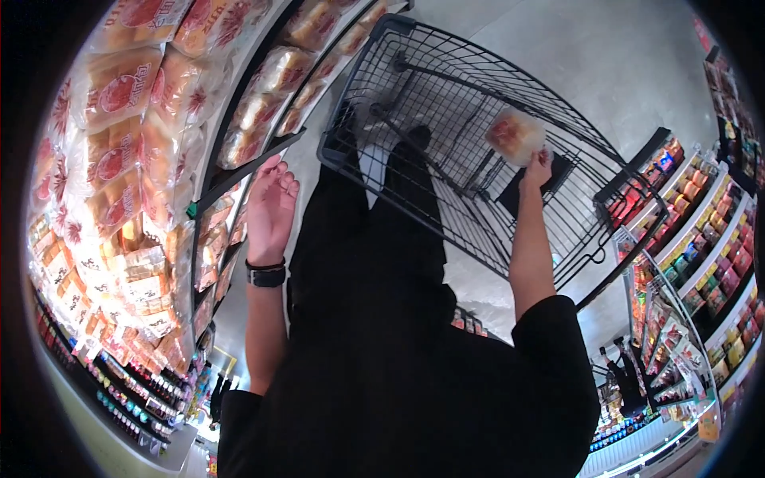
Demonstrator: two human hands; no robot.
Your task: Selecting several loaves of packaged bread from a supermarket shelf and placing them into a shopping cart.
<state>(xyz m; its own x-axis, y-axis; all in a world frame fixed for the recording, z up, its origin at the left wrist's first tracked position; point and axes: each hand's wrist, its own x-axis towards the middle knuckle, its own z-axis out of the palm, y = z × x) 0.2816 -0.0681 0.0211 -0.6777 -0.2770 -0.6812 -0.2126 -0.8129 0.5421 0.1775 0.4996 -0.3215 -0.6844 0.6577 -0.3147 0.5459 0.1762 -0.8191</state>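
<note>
My right hand [538,168] grips a clear-wrapped bread pack [515,136] by its lower corner. The pack bears red printing and is over the basket of a black wire shopping cart [445,113]; whether it touches the wire cannot be made out. My left hand [274,200] is palm up with loosely curled fingers and holds nothing. A dark watch-like band [266,275] circles that wrist. Close beside the left fingers runs the black edge of a shelf [254,167], and I cannot tell if they touch it.
Bagged bread loaves [116,89] fill the shelves on the left, with more packs [275,77] on lower tiers. Grey floor [574,54] lies beyond the cart. On the right stand shelves of colourful packets [705,239] and a wire display rack [669,340]. Other people [627,379] are in the background.
</note>
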